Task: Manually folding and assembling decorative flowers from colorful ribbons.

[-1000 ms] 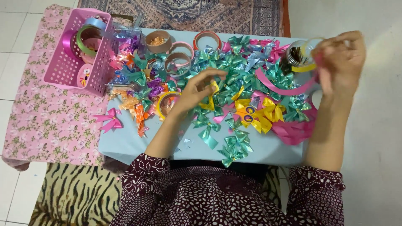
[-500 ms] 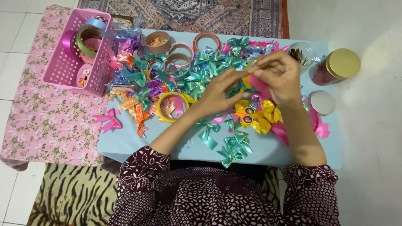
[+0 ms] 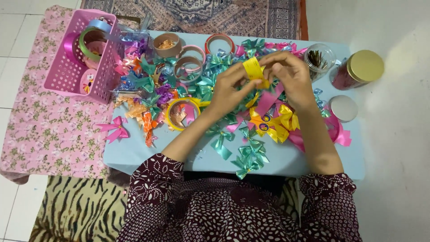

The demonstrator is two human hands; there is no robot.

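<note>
Yellow ribbon (image 3: 253, 69) was looped, pinched between left hand (image 3: 233, 87) and right hand (image 3: 291, 76), both closed on it; bow unfinished. Many finished bows (image 3: 251, 152) lay on blue table (image 3: 134, 152).

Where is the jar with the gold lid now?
In the head view, the gold-lidded jar lies at the far right, just off the blue table, beside the open clear jar.

The surface (image 3: 134, 154) is a low, light blue top. Loose ribbon bows (image 3: 248, 152) in teal, yellow, pink and orange cover most of it. Ribbon spools (image 3: 188, 67) lie along the far edge. A pink basket (image 3: 67, 76) overhangs the far left corner. At far right stand a clear jar (image 3: 319, 60), a gold-lidded jar (image 3: 358, 69) and a round lid (image 3: 343, 108).
</note>
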